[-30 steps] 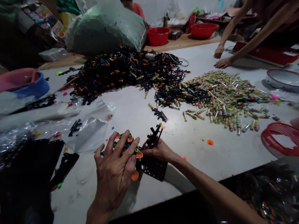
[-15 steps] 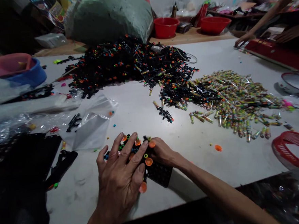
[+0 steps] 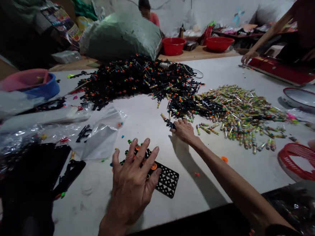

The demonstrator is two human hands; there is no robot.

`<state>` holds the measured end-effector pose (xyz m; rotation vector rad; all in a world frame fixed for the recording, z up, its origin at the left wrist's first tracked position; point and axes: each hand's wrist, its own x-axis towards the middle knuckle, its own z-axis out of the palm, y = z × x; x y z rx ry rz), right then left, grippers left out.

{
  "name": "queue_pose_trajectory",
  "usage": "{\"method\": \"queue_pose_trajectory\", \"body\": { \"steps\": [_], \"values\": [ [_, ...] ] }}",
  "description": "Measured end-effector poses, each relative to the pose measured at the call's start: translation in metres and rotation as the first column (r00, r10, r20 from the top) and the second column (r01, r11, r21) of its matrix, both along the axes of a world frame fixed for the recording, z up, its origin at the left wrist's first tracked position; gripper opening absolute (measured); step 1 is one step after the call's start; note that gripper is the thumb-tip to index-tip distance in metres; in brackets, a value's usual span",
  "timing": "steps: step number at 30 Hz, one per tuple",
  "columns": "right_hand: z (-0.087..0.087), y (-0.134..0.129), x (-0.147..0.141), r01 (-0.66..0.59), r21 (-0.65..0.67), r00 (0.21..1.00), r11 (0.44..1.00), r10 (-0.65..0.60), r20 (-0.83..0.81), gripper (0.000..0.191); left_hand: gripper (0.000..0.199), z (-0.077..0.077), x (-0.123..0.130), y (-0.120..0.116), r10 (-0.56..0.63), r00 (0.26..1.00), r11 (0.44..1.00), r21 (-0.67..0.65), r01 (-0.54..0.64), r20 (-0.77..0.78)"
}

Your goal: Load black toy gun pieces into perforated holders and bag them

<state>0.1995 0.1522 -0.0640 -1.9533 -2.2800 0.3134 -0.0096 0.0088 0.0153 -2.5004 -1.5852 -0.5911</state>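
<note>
In the head view, your left hand [image 3: 132, 181] is spread palm down, fingers apart and clasping nothing, over a black perforated tray [image 3: 168, 178] and a cluster of small black pieces with orange cups [image 3: 153, 166] and green rings. The tray lies on the white table [image 3: 152, 114] in front of you, its right end bare. Your right hand [image 3: 184, 130] reaches farther out, its curled fingers at a small black toy gun [image 3: 170, 123]; whether they have closed on it, you cannot tell. Beyond is a wide heap of black toy guns [image 3: 117, 77], with a heap of yellowish clear tubes [image 3: 245, 108] meeting its right side. A clear plastic bag [image 3: 101, 136] lies left of the tray, and a red basket [image 3: 292, 160] stands at the right. At the far right, another person's hand [image 3: 249, 56] is beside a red device [image 3: 280, 70]. A big green sack [image 3: 121, 34] sits behind the black heap.
</note>
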Motion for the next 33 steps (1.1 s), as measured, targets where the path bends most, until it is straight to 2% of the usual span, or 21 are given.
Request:
{"method": "queue_pose_trajectory", "body": {
  "steps": [3, 4, 8, 11, 13, 16, 19, 21, 22, 23, 24, 25, 26, 27, 28, 30, 32, 33],
  "values": [
    [0.001, -0.006, 0.004, -0.211, -0.081, 0.974, 0.974, 0.216, 0.062, 0.034, 0.044, -0.003, 0.001, 0.005, -0.011, 0.999, 0.999, -0.035, 0.01, -0.03],
    [0.001, -0.007, 0.002, -0.236, -0.085, 0.968, 0.968, 0.242, 0.07, 0.034, 0.044, -0.004, 0.001, 0.006, -0.009, 0.999, 0.999, -0.037, 0.008, -0.031],
    [0.003, 0.006, -0.019, -0.157, 0.0, 0.975, 0.988, 0.155, 0.16, 0.027, 0.045, -0.007, -0.001, 0.007, -0.008, 1.0, 0.999, -0.038, 0.007, -0.026],
    [0.0, 0.019, -0.036, -0.305, -0.043, 0.94, 0.951, 0.308, 0.144, 0.023, 0.046, -0.006, -0.003, 0.006, -0.023, 1.0, 0.999, -0.042, 0.023, -0.015],
    [-0.003, 0.019, -0.037, -0.358, -0.066, 0.924, 0.931, 0.364, 0.121, 0.021, 0.046, -0.005, -0.003, 0.006, -0.031, 1.0, 0.998, -0.053, 0.03, -0.006],
    [-0.008, 0.006, -0.016, -0.326, -0.069, 0.939, 0.943, 0.331, 0.087, 0.023, 0.046, -0.006, -0.002, 0.005, -0.031, 0.999, 0.998, -0.059, 0.032, 0.009],
    [-0.009, -0.021, 0.012, -0.229, -0.063, 0.97, 0.971, 0.233, 0.069, 0.02, 0.045, -0.006, -0.001, 0.004, -0.023, 0.999, 0.998, -0.057, 0.025, 0.027],
    [-0.01, -0.044, 0.019, -0.152, -0.141, 0.982, 0.978, 0.133, -0.136, 0.013, 0.044, -0.006, -0.001, 0.004, -0.02, 0.999, 0.998, -0.059, 0.022, 0.039],
    [-0.01, -0.057, 0.017, -0.132, -0.216, 0.944, 0.967, 0.057, -0.324, 0.01, 0.044, -0.006, -0.001, 0.004, -0.019, 0.999, 0.998, -0.063, 0.021, 0.042],
    [-0.011, -0.071, 0.012, -0.14, -0.297, 0.85, 0.945, -0.039, -0.525, 0.01, 0.043, -0.006, 0.0, 0.004, -0.016, 0.999, 0.998, -0.066, 0.019, 0.045],
    [-0.012, -0.084, 0.004, -0.176, -0.363, 0.705, 0.915, -0.14, -0.695, 0.014, 0.043, -0.005, 0.0, 0.004, -0.013, 0.999, 0.997, -0.07, 0.017, 0.046],
    [-0.013, -0.097, -0.005, -0.234, -0.402, 0.551, 0.885, -0.22, -0.805, 0.018, 0.043, -0.005, 0.0, 0.003, -0.01, 0.999, 0.997, -0.074, 0.014, 0.046],
    [-0.014, -0.108, -0.015, -0.296, -0.417, 0.438, 0.859, -0.266, -0.859, 0.02, 0.042, -0.005, 0.0, 0.003, -0.008, 0.999, 0.997, -0.078, 0.011, 0.046],
    [-0.016, -0.117, -0.024, -0.354, -0.42, 0.363, 0.835, -0.291, -0.885, 0.02, 0.042, -0.004, 0.0, 0.002, -0.004, 0.999, 0.997, -0.08, 0.008, 0.047],
    [-0.017, -0.124, -0.031, -0.399, -0.42, 0.317, 0.815, -0.307, -0.897, 0.018, 0.042, -0.004, 0.0, 0.002, -0.002, 0.999, 0.997, -0.081, 0.006, 0.048],
    [-0.019, -0.13, -0.04, -0.43, -0.409, 0.275, 0.805, -0.315, -0.909, 0.016, 0.043, -0.004, 0.0, 0.001, -0.002, 0.999, 0.997, -0.082, 0.006, 0.053],
    [-0.02, -0.13, -0.044, -0.411, -0.362, 0.296, 0.837, -0.254, -0.921, 0.016, 0.043, -0.004, 0.001, 0.0, 0.001, 0.998, 0.997, -0.078, 0.004, 0.064],
    [-0.021, -0.13, -0.045, -0.4, -0.322, 0.338, 0.858, -0.188, -0.922, 0.017, 0.043, -0.004, 0.001, 0.0, 0.004, 0.998, 0.997, -0.079, 0.002, 0.068]
  ]
}}
